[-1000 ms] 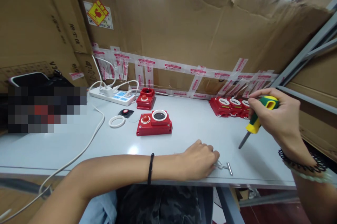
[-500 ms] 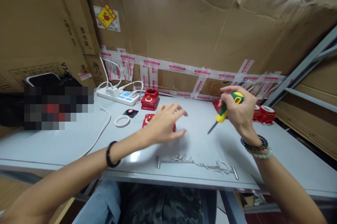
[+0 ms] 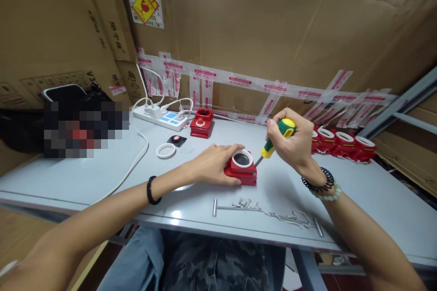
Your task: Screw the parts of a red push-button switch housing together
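My left hand point(image 3: 212, 163) is closed around the left side of a red box point(image 3: 248, 179) on the table. A white ring with a dark round middle point(image 3: 242, 159) faces up on top of this box. In my right hand point(image 3: 296, 143) is a screwdriver point(image 3: 267, 149) with a green and yellow handle. Its shaft slants down to the left, and the tip is at the right corner of the box; whether it sits in a screw is too small to tell. Several loose screws point(image 3: 243, 202) lie in front of the box, by a thin metal rod with a crossbar end point(image 3: 215, 207).
White string point(image 3: 290, 218) trails towards another crossbar point(image 3: 318, 227) near the table's front edge. Several red boxes with white rings point(image 3: 344, 138) stand in a row at right. Behind left are a red box with a knob point(image 3: 201, 125), a power strip point(image 3: 164, 119), a loose white ring point(image 3: 165, 150) and a black part point(image 3: 176, 140).
My left hand, spread above the red box before, now grips it, and its white-ringed top shows. The screwdriver has come left and down to the box's corner. The view has shifted slightly.
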Demonstrator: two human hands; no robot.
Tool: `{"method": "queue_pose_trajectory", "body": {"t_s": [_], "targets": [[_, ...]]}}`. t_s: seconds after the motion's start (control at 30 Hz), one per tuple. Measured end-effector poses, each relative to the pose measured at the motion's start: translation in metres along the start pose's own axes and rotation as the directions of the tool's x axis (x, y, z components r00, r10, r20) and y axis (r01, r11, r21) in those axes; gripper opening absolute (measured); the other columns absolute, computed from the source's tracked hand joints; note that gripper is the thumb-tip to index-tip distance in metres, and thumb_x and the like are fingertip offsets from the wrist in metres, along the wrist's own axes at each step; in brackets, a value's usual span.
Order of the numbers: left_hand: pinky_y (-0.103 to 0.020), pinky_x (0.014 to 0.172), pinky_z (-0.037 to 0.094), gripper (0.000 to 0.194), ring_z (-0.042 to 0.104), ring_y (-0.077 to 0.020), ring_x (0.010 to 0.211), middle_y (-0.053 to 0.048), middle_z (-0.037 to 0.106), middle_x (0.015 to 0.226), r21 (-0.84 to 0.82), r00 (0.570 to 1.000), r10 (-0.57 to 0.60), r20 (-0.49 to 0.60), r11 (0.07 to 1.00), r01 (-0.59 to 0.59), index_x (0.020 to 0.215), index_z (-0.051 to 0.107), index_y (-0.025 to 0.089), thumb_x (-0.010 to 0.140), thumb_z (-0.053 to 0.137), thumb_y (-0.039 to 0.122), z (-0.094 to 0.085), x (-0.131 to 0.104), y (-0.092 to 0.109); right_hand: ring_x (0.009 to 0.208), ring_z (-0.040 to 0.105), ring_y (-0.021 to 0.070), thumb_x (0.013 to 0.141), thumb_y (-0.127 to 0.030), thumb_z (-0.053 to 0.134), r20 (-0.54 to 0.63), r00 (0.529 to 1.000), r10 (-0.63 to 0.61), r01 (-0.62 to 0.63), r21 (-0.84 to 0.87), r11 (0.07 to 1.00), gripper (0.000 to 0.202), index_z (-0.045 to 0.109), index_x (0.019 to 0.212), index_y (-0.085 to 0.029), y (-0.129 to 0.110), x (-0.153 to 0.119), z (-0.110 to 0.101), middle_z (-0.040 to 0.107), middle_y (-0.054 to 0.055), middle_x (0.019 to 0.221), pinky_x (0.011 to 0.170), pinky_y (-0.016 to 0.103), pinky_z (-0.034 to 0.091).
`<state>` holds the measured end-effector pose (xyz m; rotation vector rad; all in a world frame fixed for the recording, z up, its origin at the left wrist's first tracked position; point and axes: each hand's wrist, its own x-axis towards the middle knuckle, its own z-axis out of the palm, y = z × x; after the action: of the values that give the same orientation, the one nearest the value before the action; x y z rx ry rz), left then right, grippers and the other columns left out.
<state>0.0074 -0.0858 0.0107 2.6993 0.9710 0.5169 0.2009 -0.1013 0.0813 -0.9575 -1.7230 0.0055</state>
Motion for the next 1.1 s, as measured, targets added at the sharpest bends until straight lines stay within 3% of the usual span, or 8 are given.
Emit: {"method": "queue_pose_trajectory", "body": {"t_s": [0.4, 0.8, 0.9, 1.03, 1.1], "targets": [[-0.039, 0.087, 0.044, 0.079, 0.059, -0.0273, 0.105, -0.008, 0.06, 0.121, -0.125, 0.996, 0.004, -0.09, 0.992, -0.015, 0.135, 0.037, 0.025, 0.069, 0.07, 0.053, 0.007, 0.002, -0.01, 0.045, 0.042, 0.009, 0.077, -0.023, 0.055, -0.004, 1.0, 0.031, -0.031, -0.02, 0.999, 0.015, 0.048, 0.064, -0.021, 0.003, 0.001, 0.003, 0.046, -0.005, 0.051, 0.044, 0.024, 0.035], [-0.04, 0.09, 0.042, 0.075, 0.056, -0.0279, 0.111, -0.009, 0.058, 0.125, -0.154, 0.997, 0.006, -0.074, 0.988, -0.017, 0.133, 0.039, 0.025, 0.07, 0.069, 0.052, 0.005, 0.002, -0.007, 0.045, 0.036, 0.0086, 0.076, -0.025, 0.056, -0.073, 0.997, 0.016, -0.027, -0.157, 0.987, 0.019, 0.042, 0.062, -0.022, -0.008, -0.003, 0.004, 0.041, -0.006, 0.051, 0.045, 0.024, 0.032], [-0.04, 0.09, 0.042, 0.075, 0.056, -0.0282, 0.109, -0.009, 0.059, 0.123, -0.142, 0.998, -0.006, -0.065, 0.99, -0.003, 0.132, 0.039, 0.025, 0.069, 0.069, 0.052, 0.005, 0.002, -0.006, 0.045, 0.037, 0.0094, 0.078, -0.033, 0.055, -0.026, 0.999, 0.024, -0.03, -0.283, 0.959, 0.021, 0.042, 0.065, -0.022, -0.012, -0.003, 0.003, 0.042, -0.006, 0.05, 0.046, 0.025, 0.031], [-0.04, 0.09, 0.041, 0.075, 0.056, -0.0283, 0.11, -0.008, 0.059, 0.124, -0.126, 0.998, -0.009, -0.067, 0.992, 0.0, 0.132, 0.038, 0.025, 0.07, 0.069, 0.053, 0.005, 0.002, -0.005, 0.043, 0.034, 0.0105, 0.082, -0.055, 0.048, 0.034, 0.999, 0.028, -0.003, -0.583, 0.812, 0.038, 0.042, 0.064, -0.022, -0.018, -0.002, -0.004, 0.038, -0.004, 0.047, 0.048, 0.026, 0.022], [-0.039, 0.091, 0.041, 0.075, 0.056, -0.028, 0.111, -0.008, 0.057, 0.126, -0.133, 0.997, -0.003, -0.071, 0.991, -0.006, 0.132, 0.038, 0.026, 0.07, 0.07, 0.052, 0.005, 0.002, -0.004, 0.044, 0.034, 0.0107, 0.083, -0.058, 0.044, 0.053, 0.997, 0.048, -0.005, -0.621, 0.783, 0.041, 0.042, 0.064, -0.022, -0.023, -0.002, -0.009, 0.039, -0.003, 0.047, 0.048, 0.026, 0.02]]}}
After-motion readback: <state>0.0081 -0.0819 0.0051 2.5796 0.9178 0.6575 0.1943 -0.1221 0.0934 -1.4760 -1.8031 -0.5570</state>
